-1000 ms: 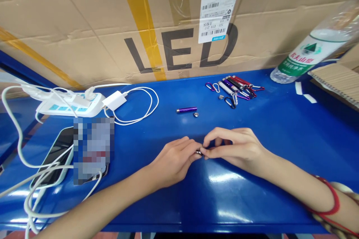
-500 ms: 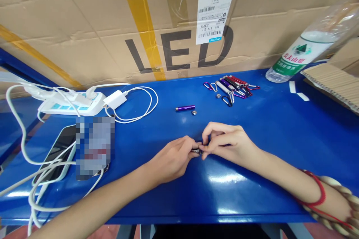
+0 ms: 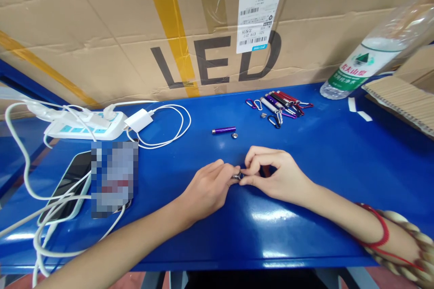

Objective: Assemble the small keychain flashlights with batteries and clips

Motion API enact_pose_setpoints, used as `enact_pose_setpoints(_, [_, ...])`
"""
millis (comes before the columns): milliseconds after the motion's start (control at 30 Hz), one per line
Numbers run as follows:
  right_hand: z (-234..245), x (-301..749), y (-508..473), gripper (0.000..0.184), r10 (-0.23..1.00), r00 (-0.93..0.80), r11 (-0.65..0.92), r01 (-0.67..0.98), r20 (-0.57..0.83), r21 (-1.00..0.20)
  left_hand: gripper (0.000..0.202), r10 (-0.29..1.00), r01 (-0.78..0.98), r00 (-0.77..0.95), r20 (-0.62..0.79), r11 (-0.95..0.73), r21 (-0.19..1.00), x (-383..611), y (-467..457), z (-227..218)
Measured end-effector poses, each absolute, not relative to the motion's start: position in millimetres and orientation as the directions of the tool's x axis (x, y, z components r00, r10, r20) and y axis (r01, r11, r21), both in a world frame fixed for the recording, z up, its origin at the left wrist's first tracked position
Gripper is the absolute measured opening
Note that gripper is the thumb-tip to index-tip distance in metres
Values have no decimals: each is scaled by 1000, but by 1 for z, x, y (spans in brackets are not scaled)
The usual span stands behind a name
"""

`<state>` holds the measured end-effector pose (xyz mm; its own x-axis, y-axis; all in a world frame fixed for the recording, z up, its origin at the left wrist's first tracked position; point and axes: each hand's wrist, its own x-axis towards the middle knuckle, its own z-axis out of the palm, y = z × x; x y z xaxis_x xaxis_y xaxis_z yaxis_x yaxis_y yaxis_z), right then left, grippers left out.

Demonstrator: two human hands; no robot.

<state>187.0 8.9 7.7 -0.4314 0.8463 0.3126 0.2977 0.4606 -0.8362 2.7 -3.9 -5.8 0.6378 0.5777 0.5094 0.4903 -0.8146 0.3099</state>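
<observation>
Pinched in my left hand (image 3: 210, 187) is a small dark-and-silver metal piece (image 3: 236, 176), mostly covered by the fingers. My right hand (image 3: 280, 171) has its thumb and fingertips closed at the right end of that piece, other fingers curled. Just beyond the hands lies a purple metal tube (image 3: 224, 130), like a small pocket flashlight barrel, with a tiny silver ring-shaped cap (image 3: 234, 136) beside it. Farther back, several keychain flashlights (image 3: 283, 103) in silver, purple, black and red lie side by side with their carabiner clips.
A white power strip (image 3: 84, 126), a charger (image 3: 139, 119) with looping cable and a phone (image 3: 69, 185) occupy the left side of the blue table (image 3: 298, 239). A large cardboard box (image 3: 111, 22) stands behind. A water bottle (image 3: 359, 63) leans at right, beside a cardboard flap (image 3: 400, 99).
Both hands have risen slightly with the metal piece between them. My right hand's thumb and fingers have shifted on its end, and the gap inside their curl has widened.
</observation>
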Motion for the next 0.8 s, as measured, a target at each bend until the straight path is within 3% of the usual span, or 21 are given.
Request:
enact_pose_setpoints(467, [9, 186, 12, 19, 905, -354, 353, 323, 234, -878, 8, 765, 574, 531, 365, -641, 510, 3, -6, 1])
enact_pose_setpoints(800, [10, 187, 14, 14, 898, -348, 381, 310, 269, -871, 11, 765, 589, 521, 378, -643, 489, 4, -4, 2])
